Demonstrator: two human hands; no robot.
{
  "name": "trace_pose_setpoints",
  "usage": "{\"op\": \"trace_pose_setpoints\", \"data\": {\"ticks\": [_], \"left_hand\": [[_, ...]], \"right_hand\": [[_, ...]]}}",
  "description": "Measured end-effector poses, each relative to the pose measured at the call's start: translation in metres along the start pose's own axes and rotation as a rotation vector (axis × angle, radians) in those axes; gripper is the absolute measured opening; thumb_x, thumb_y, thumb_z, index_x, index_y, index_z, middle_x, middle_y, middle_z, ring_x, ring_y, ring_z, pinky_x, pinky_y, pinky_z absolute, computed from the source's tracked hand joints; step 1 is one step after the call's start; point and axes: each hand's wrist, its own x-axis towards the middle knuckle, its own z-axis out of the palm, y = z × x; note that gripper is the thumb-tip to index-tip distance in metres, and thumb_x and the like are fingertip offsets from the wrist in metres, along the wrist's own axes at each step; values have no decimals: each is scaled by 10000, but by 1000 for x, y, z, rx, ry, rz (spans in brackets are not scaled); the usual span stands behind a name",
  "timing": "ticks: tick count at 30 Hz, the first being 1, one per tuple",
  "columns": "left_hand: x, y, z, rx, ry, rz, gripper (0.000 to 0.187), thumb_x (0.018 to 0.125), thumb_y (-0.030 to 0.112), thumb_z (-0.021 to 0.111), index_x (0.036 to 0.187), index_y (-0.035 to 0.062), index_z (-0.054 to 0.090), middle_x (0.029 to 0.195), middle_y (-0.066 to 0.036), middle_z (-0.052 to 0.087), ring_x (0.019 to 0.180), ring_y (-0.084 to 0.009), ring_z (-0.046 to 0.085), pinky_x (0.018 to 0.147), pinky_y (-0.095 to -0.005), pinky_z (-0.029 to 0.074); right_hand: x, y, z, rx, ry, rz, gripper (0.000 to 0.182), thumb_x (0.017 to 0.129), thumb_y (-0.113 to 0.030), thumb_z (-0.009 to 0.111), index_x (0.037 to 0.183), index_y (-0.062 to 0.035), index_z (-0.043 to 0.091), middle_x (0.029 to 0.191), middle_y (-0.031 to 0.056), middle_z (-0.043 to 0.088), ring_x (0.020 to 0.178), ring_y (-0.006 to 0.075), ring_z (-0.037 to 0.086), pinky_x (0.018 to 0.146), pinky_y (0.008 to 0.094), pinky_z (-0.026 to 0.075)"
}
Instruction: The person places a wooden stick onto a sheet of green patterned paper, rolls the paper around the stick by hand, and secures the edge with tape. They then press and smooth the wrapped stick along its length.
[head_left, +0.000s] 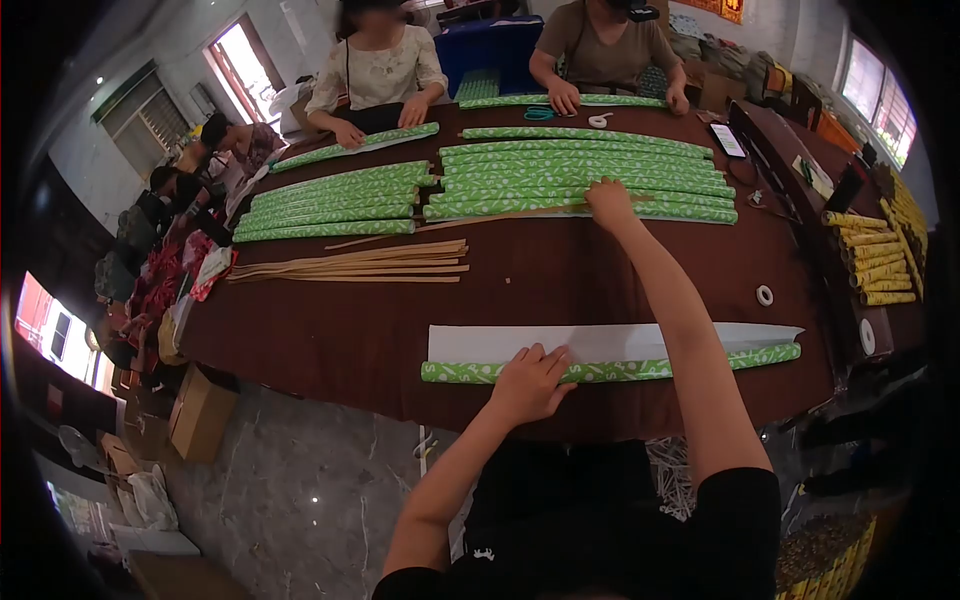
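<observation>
In front of me lies a partly rolled sheet of green patterned wrapping paper (620,370), its white inner side facing up behind the rolled edge. My left hand (530,385) rests on that roll, fingers lying flat over it and onto the white side. My right hand (610,205) reaches across to the front of a row of finished green rolls (585,170). Its fingers are closed on a thin tan strip (480,216), which runs out to the left beneath the rolls' front edge. Several more tan strips (370,265) lie in a loose bundle left of centre.
A second group of green rolls (335,205) lies at left. Across the brown-covered table (330,320), two people handle green rolls. Teal scissors (539,114), a white tape roll (764,295) and a phone (727,140) are on it. Yellow rolls (880,260) are stacked at right.
</observation>
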Motion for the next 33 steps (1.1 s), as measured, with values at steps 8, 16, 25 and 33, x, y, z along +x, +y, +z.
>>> {"op": "trace_pose_setpoints", "data": {"ticks": [8,16,25,33], "left_hand": [[-1,-1,1,-8,25,23,411,789,276,713,1119,57,604,1219,-66,613,829,-230,526,764,-345,485],[-2,0,2,-20,-7,6,384,823,300,678,1106,47,616,1203,-83,610,928,-255,539,835,-365,473],[-1,-1,3,-17,39,36,381,798,281,710,1091,57,615,1205,-65,626,833,-229,538,767,-337,486],[-3,-3,5,-20,54,35,379,800,283,706,1090,55,618,1204,-58,623,833,-232,529,767,-343,485]], "right_hand": [[-15,9,-26,249,-11,29,209,727,-137,723,929,-98,687,921,81,667,994,273,620,830,423,498],[-19,8,5,-125,97,-77,176,792,-132,664,964,-98,675,993,79,672,993,249,623,841,405,492],[-25,8,2,-87,68,-73,212,807,-116,635,1017,-93,658,1024,90,668,1030,280,611,930,427,448],[-46,13,-87,1279,-573,60,350,805,-83,663,1144,-47,585,791,54,657,695,123,634,586,246,505]]}}
